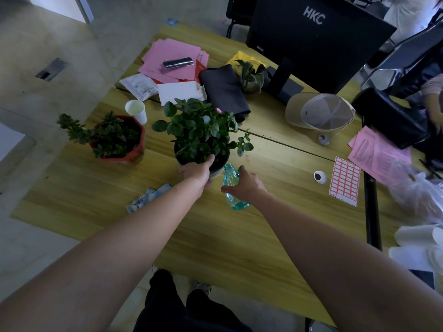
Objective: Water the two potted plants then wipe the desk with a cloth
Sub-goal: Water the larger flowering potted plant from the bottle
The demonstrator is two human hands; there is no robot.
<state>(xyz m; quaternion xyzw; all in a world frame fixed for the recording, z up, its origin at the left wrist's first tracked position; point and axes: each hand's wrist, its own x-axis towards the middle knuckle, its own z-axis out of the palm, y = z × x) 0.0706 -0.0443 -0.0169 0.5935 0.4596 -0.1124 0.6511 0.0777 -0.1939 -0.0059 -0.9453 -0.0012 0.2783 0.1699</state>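
While left hand (197,170) grips pot (217,164), bottle (232,188) in right hand (244,184).

A leafy plant in a black pot (217,164) and another in a red pot (134,155) stand upright on the wooden desk (239,236), a clear blue bottle (231,178) tilted beside the black pot, a blue-white cloth (148,197) crumpled nearby.

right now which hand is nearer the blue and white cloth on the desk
Left. The left hand grips the black pot just up and right of the cloth; the right hand holds the bottle farther right.
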